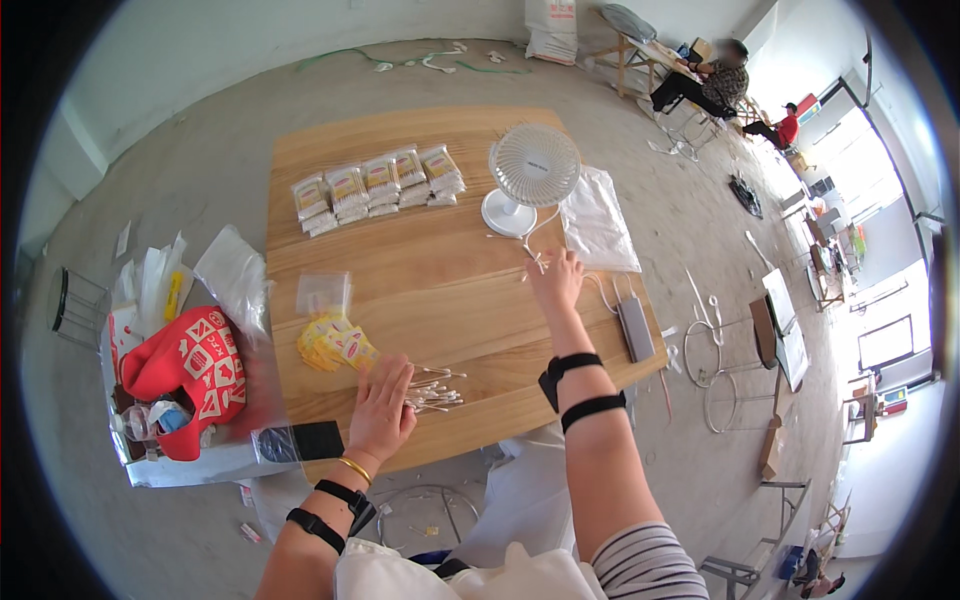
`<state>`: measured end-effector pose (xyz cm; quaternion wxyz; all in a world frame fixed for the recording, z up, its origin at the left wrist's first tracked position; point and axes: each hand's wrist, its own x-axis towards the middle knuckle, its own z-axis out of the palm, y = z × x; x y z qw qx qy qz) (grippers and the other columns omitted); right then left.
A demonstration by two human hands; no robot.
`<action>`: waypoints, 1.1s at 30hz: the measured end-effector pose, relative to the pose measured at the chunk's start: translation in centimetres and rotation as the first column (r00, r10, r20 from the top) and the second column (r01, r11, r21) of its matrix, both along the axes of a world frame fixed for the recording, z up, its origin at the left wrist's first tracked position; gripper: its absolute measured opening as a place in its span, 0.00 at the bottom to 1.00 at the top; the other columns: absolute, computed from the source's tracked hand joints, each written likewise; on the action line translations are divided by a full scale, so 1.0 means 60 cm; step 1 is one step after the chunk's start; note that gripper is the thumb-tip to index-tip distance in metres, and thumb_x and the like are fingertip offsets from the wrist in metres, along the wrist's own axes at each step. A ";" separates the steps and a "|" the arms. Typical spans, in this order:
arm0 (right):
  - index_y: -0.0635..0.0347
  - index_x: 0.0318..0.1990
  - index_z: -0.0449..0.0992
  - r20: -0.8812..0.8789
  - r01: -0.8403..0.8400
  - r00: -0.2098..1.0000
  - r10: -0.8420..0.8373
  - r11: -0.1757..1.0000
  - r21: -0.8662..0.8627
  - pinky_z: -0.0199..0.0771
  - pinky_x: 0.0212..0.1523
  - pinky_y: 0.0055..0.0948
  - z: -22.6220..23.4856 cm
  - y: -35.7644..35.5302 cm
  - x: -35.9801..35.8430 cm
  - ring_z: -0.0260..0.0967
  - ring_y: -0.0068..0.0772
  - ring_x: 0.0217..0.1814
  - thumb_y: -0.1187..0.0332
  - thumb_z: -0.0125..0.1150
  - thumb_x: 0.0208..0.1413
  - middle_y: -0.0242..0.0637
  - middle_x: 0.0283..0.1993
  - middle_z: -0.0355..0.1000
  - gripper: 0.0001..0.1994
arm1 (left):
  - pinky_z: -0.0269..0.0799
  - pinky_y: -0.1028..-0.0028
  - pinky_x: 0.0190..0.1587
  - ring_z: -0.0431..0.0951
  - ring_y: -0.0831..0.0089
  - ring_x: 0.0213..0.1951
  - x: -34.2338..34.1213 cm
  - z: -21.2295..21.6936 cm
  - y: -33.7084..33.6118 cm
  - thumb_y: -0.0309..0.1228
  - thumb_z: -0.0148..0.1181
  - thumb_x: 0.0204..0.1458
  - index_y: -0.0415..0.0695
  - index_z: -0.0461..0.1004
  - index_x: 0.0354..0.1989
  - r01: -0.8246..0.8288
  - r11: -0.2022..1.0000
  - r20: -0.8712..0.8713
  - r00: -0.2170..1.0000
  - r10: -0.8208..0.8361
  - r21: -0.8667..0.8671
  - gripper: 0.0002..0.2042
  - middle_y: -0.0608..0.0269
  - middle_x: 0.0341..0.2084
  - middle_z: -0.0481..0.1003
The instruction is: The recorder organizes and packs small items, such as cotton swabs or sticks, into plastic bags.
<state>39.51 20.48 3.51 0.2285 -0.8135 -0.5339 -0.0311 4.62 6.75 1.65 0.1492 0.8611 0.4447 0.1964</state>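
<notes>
My left hand (382,408) lies with fingers stretched out near the table's front edge, against a loose pile of cotton swabs (436,392). Just beyond it are fanned yellow printed cards (335,342) and clear plastic bags (325,293). Farther out, my right hand (557,284) is closed at the fingertips around a few cotton swabs (541,263), their white tips sticking out. It is close to the base of a white desk fan (535,166). Filled packs of cotton swabs (380,178) are stacked in a row at the far left of the table.
A wooden table (430,290) carries a grey power bank (635,329) and a white plastic bag (600,220) at its right side. Left of it stands a box with a red printed bag (190,370). Other people (710,85) sit in the far right background.
</notes>
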 end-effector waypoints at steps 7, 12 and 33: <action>0.52 0.43 0.81 -0.141 0.244 0.946 -0.291 0.928 -0.280 0.65 0.62 0.41 -0.044 0.040 0.038 0.64 0.46 0.60 0.51 0.71 0.47 0.40 0.54 0.71 0.20 | 0.42 0.45 0.74 0.56 0.56 0.72 0.002 0.000 0.003 0.29 0.54 0.51 0.43 0.58 0.70 0.043 0.999 0.003 0.999 -0.043 -0.031 0.33 0.57 0.68 0.62; 0.51 0.36 0.80 -0.074 0.081 0.994 -0.081 0.997 -0.010 0.68 0.54 0.45 -0.072 0.015 0.013 0.67 0.46 0.56 0.61 0.67 0.51 0.39 0.51 0.72 0.08 | 0.50 0.49 0.72 0.63 0.58 0.68 -0.003 -0.002 0.001 0.28 0.58 0.49 0.43 0.65 0.64 0.042 0.999 0.075 0.996 -0.040 -0.019 0.29 0.58 0.63 0.67; 0.52 0.32 0.79 -0.125 -0.463 0.876 0.466 0.885 0.053 0.67 0.49 0.46 -0.070 0.010 -0.103 0.66 0.47 0.50 0.66 0.67 0.50 0.38 0.41 0.70 0.04 | 0.52 0.49 0.72 0.65 0.58 0.64 -0.003 0.009 -0.004 0.29 0.63 0.46 0.42 0.64 0.61 -0.055 0.998 0.112 0.992 0.055 -0.006 0.30 0.56 0.60 0.66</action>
